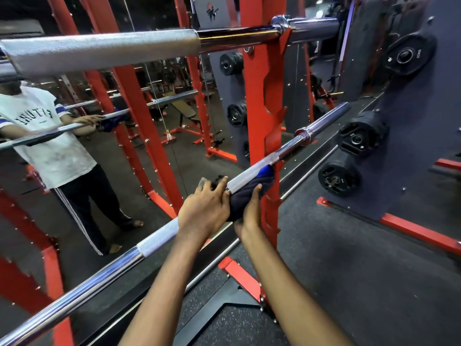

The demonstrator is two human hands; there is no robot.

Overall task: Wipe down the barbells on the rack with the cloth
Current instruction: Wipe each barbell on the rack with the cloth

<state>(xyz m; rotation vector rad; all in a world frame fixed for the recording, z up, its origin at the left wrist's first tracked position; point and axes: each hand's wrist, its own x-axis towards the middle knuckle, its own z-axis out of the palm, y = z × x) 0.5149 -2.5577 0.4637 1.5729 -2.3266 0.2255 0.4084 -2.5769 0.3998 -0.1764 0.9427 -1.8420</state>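
Observation:
A chrome barbell (82, 288) runs from lower left to upper right across the red rack, with knurled grey sections. A dark blue cloth (252, 188) is wrapped around the bar beside the red upright (264, 101). My right hand (249, 216) grips the cloth from below, thumb up against it. My left hand (205, 211) lies over the bar just left of the cloth, fingers curled over it. A second barbell (104, 49) rests higher on the rack, across the top of the view.
A mirror behind the rack reflects a person in a white shirt. Black weight plates (409, 56) hang on pegs at the right. The red rack base (239, 273) lies on the black rubber floor below my arms.

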